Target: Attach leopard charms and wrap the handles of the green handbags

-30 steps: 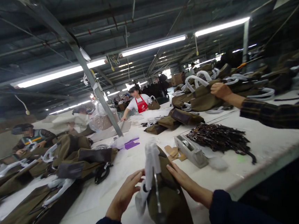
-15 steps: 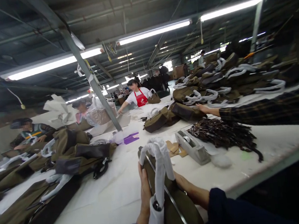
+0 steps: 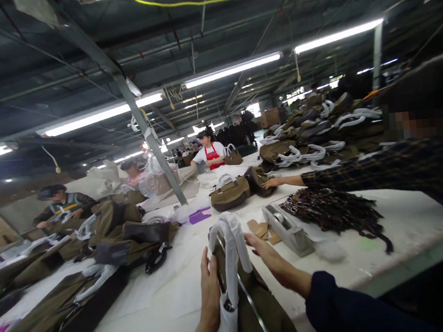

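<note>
An olive-green bag (image 3: 264, 301) with a silver zipper stands on the white table at the bottom centre. White wrapping covers its handles (image 3: 234, 247), which arch over the top. My left hand (image 3: 209, 291) lies flat along the bag's left side, fingers stretched upward. On the other side, my right hand (image 3: 270, 257) is spread beside the handles, its fingers apart and not wrapped round anything. Just beyond are brown cardboard pieces (image 3: 261, 229) and a grey tape dispenser (image 3: 289, 230).
Piles of olive bags lie at left (image 3: 131, 241) and back right (image 3: 305, 148). Dark straps (image 3: 334, 213) are heaped at right. From the right, another person's hand (image 3: 275, 183) touches a bag. Several people are around the white table (image 3: 148, 301).
My right hand has come away from the bag's side and opened beside the handles. The other person's arm at right has shifted left, and the bags near it now stand more upright.
</note>
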Demonstrator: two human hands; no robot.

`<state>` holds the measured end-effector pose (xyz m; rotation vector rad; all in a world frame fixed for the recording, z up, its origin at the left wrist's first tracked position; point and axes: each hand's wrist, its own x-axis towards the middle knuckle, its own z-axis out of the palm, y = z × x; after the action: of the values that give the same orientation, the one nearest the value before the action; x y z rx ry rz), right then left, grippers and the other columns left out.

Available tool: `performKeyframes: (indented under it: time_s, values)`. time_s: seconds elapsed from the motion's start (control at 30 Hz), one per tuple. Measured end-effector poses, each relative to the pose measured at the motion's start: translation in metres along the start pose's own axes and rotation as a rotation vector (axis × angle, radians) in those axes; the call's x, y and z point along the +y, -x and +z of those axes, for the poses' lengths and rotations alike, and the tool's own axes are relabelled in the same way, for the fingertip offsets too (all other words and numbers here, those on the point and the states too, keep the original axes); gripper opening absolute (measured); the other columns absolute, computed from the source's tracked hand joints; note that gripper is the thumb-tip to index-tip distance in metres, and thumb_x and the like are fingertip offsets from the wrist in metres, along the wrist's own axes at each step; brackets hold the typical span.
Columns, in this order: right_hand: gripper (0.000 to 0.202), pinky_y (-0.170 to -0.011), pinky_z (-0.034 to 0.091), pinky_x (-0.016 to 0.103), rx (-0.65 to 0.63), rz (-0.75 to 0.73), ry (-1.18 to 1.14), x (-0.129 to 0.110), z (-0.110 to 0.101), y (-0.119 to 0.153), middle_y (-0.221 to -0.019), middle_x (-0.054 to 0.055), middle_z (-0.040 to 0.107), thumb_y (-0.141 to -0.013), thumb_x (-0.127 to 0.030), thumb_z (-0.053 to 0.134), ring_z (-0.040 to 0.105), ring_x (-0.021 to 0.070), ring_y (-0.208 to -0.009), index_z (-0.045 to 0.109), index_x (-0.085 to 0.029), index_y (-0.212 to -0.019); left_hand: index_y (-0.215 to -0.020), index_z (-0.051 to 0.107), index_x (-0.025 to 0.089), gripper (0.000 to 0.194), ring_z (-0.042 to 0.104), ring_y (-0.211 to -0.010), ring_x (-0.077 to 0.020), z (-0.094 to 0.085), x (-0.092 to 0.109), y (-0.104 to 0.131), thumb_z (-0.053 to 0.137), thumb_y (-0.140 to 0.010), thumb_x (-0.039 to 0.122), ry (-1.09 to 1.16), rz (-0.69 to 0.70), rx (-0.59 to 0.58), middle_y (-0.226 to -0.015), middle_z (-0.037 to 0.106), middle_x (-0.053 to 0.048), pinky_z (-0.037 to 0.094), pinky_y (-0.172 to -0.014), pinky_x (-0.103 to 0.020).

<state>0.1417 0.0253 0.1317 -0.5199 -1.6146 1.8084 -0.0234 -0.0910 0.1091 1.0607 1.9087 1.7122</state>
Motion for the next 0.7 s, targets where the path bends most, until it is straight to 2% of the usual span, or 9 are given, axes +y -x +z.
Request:
performKeyframes:
  time_s: [0.07, 0.13, 0.2, 0.3, 0.37, 0.43, 0.53, 0.6, 0.7]
  values:
    - [0.068, -0.101, 0.045, 0.043, -0.160, 0.036, -0.141, -0.041, 0.005, 0.003, -0.123, 0.014, 0.064, -0.089, -0.074, 0.039, 0.061, 0.0262, -0.111, 0.060, -0.018, -0.123, -0.146, 0.036, 0.023, 0.066, 0.025, -0.147, -0.0284, -0.009, 0.027, -0.001, 0.052, -0.090, 0.053, -0.048, 0.097, 0.088, -0.158, 0.031, -0.009, 0.019, -0.121, -0.043]
    - [0.064, -0.082, 0.052, 0.038, -0.388, 0.076, -0.232, -0.080, 0.015, 0.006, -0.104, 0.012, 0.069, -0.090, -0.071, 0.040, 0.066, 0.0228, -0.090, 0.062, -0.018, -0.117, -0.142, 0.043, 0.023, 0.063, 0.036, -0.141, -0.0278, -0.012, 0.056, -0.009, 0.063, -0.086, 0.043, -0.075, 0.263, 0.048, -0.152, 0.042, -0.009, 0.025, -0.119, -0.043]
    - [0.054, -0.071, 0.051, 0.030, -0.503, 0.077, -0.216, -0.109, 0.027, 0.009, -0.094, 0.008, 0.068, -0.087, -0.064, 0.054, 0.064, 0.0181, -0.078, 0.064, -0.017, -0.111, -0.133, 0.055, 0.021, 0.052, 0.051, -0.128, -0.0273, -0.014, 0.081, -0.021, 0.064, -0.083, 0.035, -0.070, 0.359, -0.074, -0.139, 0.057, -0.010, 0.037, -0.111, -0.040]
    - [0.043, -0.064, 0.044, 0.022, -0.545, 0.034, -0.082, -0.135, 0.035, 0.007, -0.089, 0.002, 0.065, -0.077, -0.046, 0.076, 0.056, 0.0119, -0.071, 0.066, -0.016, -0.106, -0.110, 0.068, 0.017, 0.031, 0.065, -0.102, -0.0245, -0.019, 0.108, -0.035, 0.057, -0.084, 0.028, -0.058, 0.397, -0.180, -0.110, 0.072, -0.008, 0.049, -0.092, -0.034]
    - [0.041, -0.063, 0.041, 0.021, -0.565, -0.006, 0.032, -0.148, 0.032, -0.002, -0.086, 0.000, 0.063, -0.073, -0.038, 0.079, 0.052, 0.0105, -0.069, 0.067, -0.015, -0.105, -0.105, 0.069, 0.017, 0.027, 0.065, -0.091, -0.0217, -0.028, 0.120, -0.038, 0.055, -0.083, 0.025, -0.078, 0.412, -0.149, -0.100, 0.073, -0.006, 0.050, -0.083, -0.031]
    - [0.038, -0.063, 0.039, 0.021, -0.570, -0.070, 0.170, -0.160, 0.026, -0.017, -0.082, -0.001, 0.061, -0.072, -0.036, 0.079, 0.050, 0.0104, -0.069, 0.067, -0.014, -0.101, -0.102, 0.067, 0.018, 0.024, 0.063, -0.080, -0.0180, -0.039, 0.130, -0.034, 0.059, -0.081, 0.025, -0.110, 0.415, -0.069, -0.091, 0.070, -0.003, 0.048, -0.074, -0.027]
    - [0.039, -0.066, 0.039, 0.022, -0.564, -0.188, 0.374, -0.171, 0.022, -0.042, -0.082, -0.001, 0.061, -0.070, -0.035, 0.081, 0.052, 0.0119, -0.074, 0.067, -0.013, -0.098, -0.093, 0.062, 0.019, 0.018, 0.052, -0.063, -0.0118, -0.052, 0.142, -0.020, 0.064, -0.081, 0.032, -0.170, 0.409, 0.023, -0.076, 0.059, 0.003, 0.041, -0.061, -0.022]
    - [0.042, -0.067, 0.041, 0.023, -0.539, -0.249, 0.506, -0.169, 0.024, -0.054, -0.084, -0.001, 0.062, -0.068, -0.035, 0.081, 0.054, 0.0135, -0.076, 0.065, -0.014, -0.100, -0.088, 0.060, 0.020, 0.016, 0.047, -0.060, -0.0101, -0.055, 0.144, -0.008, 0.064, -0.082, 0.034, -0.225, 0.415, 0.003, -0.072, 0.053, 0.004, 0.037, -0.057, -0.021]
    - [0.044, -0.070, 0.045, 0.026, -0.474, -0.398, 0.763, -0.149, 0.028, -0.055, -0.088, 0.000, 0.065, -0.069, -0.026, 0.079, 0.058, 0.0162, -0.077, 0.062, -0.016, -0.108, -0.083, 0.059, 0.019, 0.012, 0.047, -0.060, -0.0106, -0.053, 0.138, 0.007, 0.062, -0.083, 0.030, -0.275, 0.400, -0.077, -0.070, 0.053, 0.005, 0.035, -0.055, -0.021]
